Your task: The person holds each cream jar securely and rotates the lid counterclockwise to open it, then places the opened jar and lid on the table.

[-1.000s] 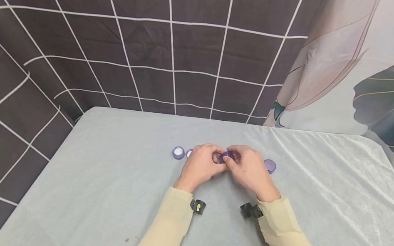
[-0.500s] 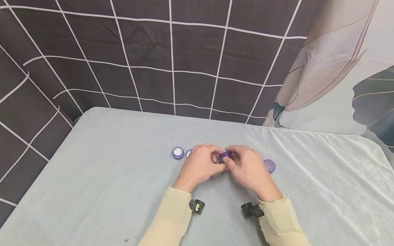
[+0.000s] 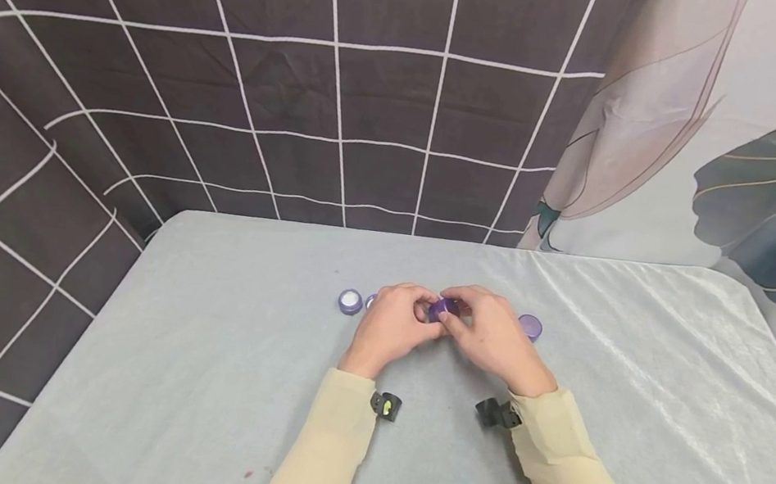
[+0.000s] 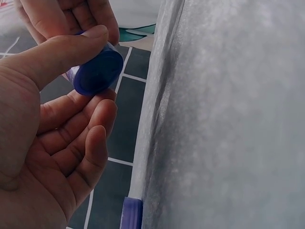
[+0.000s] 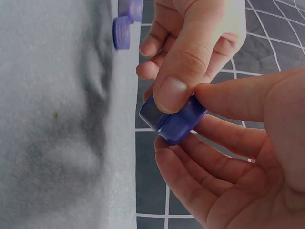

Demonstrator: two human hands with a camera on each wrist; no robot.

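Both hands meet over the middle of the table around a small round purple jar (image 3: 441,311). Two stacked parts show in the right wrist view: a narrower ring (image 5: 153,114) under the left thumb and a wider part (image 5: 183,125) at the right fingers. My left hand (image 3: 393,325) pinches one side with thumb and fingers. From the other side my right hand (image 3: 497,332) grips the jar between thumb and fingertips. The left wrist view shows its flat purple face (image 4: 100,74) tilted. Fingers hide part of the jar.
Left of the hands, a purple round piece with a white middle (image 3: 350,301) lies beside another (image 3: 371,300), mostly hidden by the left hand. A purple disc-shaped piece (image 3: 530,326) sits right of the right hand. Pale cloth (image 3: 229,368) covers the table; a dark gridded curtain (image 3: 385,101) hangs behind.
My right fingertips and the jar have shifted very slightly left, toward the left hand. Both hands keep their hold, and the pieces on the table stay where they were.
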